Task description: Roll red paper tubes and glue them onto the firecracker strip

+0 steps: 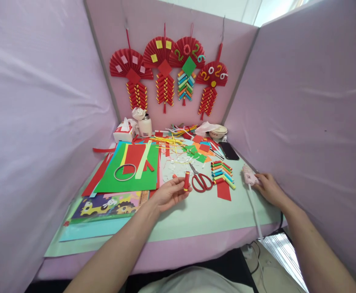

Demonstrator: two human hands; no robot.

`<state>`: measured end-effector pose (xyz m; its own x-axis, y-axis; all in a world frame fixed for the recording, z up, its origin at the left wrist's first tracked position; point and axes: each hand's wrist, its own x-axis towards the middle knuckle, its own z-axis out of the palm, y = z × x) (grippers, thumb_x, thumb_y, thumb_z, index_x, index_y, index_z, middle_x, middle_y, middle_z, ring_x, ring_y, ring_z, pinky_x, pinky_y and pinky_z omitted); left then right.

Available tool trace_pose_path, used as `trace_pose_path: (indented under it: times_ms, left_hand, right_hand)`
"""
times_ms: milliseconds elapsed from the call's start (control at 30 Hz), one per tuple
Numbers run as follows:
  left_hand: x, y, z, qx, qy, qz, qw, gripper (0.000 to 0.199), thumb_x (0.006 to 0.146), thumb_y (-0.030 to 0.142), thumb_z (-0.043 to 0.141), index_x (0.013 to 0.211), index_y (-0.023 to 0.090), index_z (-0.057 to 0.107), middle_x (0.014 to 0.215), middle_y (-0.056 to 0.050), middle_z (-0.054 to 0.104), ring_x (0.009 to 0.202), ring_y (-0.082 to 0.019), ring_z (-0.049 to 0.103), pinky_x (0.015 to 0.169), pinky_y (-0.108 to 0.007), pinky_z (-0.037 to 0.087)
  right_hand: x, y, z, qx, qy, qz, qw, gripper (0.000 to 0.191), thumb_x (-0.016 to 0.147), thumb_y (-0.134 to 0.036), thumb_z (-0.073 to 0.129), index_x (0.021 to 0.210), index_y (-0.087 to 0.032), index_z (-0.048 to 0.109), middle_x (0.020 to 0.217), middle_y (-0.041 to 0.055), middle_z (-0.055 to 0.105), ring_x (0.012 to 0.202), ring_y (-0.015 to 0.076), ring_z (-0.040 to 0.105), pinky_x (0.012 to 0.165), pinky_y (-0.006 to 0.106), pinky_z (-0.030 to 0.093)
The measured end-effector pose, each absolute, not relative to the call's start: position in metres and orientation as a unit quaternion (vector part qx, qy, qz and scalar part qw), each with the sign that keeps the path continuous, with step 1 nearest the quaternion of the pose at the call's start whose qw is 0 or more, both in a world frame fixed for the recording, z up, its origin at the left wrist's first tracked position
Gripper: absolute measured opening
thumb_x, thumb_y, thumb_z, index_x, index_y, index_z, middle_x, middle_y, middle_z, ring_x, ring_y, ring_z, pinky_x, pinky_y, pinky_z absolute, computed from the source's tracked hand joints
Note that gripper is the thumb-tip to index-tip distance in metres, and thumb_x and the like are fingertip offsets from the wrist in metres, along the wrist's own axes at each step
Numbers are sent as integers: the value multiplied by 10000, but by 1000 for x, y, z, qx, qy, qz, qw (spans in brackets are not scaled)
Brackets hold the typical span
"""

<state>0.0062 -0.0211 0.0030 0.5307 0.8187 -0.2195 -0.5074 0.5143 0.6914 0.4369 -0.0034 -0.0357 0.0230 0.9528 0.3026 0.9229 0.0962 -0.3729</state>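
Observation:
Near the middle of the table, my left hand [173, 193] holds a small red paper roll [186, 181] with yellow ends, upright between thumb and fingers. My right hand [266, 187] is closed on a pink and white hot glue gun [249, 175] at the table's right side; a white cord hangs from it. Between the hands lie red-handled scissors [202, 182] with blades slightly apart. To their right, coloured paper rolls [222, 173] form a V-shaped stack, with a red paper piece [223, 191] below it.
Coloured paper sheets [104, 183] with a metal ring [125, 172] cover the left side. Scraps, yellow strips, a black phone [229, 151], bowls [218, 131], a tissue box [124, 132] and a white jar [145, 125] lie behind. Red fan decorations [186, 53] hang on the back panel.

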Motion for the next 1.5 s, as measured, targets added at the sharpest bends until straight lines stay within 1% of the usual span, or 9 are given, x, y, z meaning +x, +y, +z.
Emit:
trace_pose_path:
  times_ms: [133,267,400,567,867,1000,1100,1300,1500]
  left_hand:
    - [6,-21,3,269,268,408,830,207,754,121,638,945,141,562,877,-75,631,800,-133,638,688,-212,530]
    - [9,-20,3,253,245,421,836,147,767,118,622,893,135,548,846,-73,613,736,-107,625,630,-175,513]
    - [26,-23,7,220,218,425,851,116,779,114,606,879,129,550,844,-68,596,706,-80,605,599,-134,490]
    - [61,-31,15,224,175,433,856,136,786,121,600,917,110,567,866,-65,583,698,-58,585,618,-118,481]
    - [99,-33,9,228,173,433,855,103,762,99,619,852,107,570,816,-35,574,695,-60,586,642,-133,474]
    - [112,-33,5,284,219,396,845,127,811,241,580,870,132,553,826,-34,579,702,-79,595,659,-173,476]
    - [117,-34,-2,485,316,358,733,200,857,342,472,823,158,541,806,-32,579,688,-121,595,650,-254,483]
    - [121,-36,-20,887,319,262,209,149,835,191,467,904,171,597,1075,-85,585,1067,-222,494,919,-377,378]
    - [127,-37,-33,926,325,170,92,380,845,303,487,1164,97,507,1289,-151,484,1233,-282,374,1004,-410,299]
  right_hand:
    - [443,1,-33,-679,-699,45,222,333,685,-318,629,960,-132,638,995,184,586,919,312,539,799,413,397]
    - [419,-13,-12,-692,-678,35,247,477,703,-321,589,1135,-120,571,1133,220,545,1028,380,495,860,486,361]
    - [336,-47,22,-643,-667,119,356,362,843,-385,422,1137,-222,557,1140,100,589,974,245,564,830,381,433]
    - [233,-68,42,-510,-596,413,463,291,822,-387,507,1038,-225,614,1051,47,649,970,197,582,828,325,446]
    - [229,-61,30,-466,-466,494,567,284,711,-339,657,953,-192,640,955,46,669,892,189,594,797,311,444]
    - [242,-59,24,-475,-440,483,589,286,677,-338,689,907,-177,633,887,45,667,820,185,600,742,311,458]
    - [267,-54,24,-532,-473,376,592,273,695,-353,668,903,-180,631,847,39,666,776,177,591,732,313,445]
    - [306,-44,16,-685,-603,9,410,198,760,-356,587,852,-206,678,822,40,680,776,196,541,741,322,350]
    - [295,-44,-7,-723,-631,-116,257,183,842,-299,508,860,-230,676,854,38,675,886,210,516,744,332,239]
